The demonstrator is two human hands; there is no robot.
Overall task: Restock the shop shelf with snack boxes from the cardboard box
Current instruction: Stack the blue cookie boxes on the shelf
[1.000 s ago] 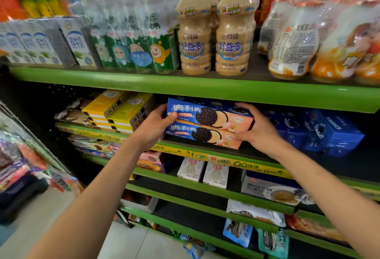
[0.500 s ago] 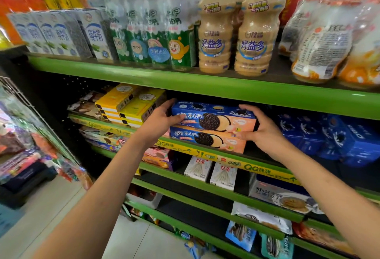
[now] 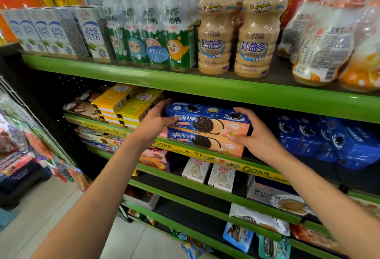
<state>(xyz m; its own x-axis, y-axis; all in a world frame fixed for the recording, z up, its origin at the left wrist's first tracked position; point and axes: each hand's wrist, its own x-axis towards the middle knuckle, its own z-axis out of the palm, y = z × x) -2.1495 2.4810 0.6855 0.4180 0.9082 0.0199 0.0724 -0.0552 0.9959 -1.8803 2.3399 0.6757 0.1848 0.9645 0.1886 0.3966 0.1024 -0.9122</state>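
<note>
Two blue-and-peach cookie boxes lie stacked on the second green shelf: the top cookie box on the lower cookie box. My left hand grips the stack's left end, thumb on the top box's front. My right hand holds the right end, fingers over the top box and thumb against the lower one. The cardboard box is out of view.
Yellow snack boxes sit just left of the stack, dark blue cookie packs to its right. Drink bottles and milk cartons fill the shelf above. Lower shelves hold small white boxes and bags. A snack rack stands at left.
The two stacked boxes have been pushed further back onto the shelf between my hands. The view has shifted left and slightly down.
</note>
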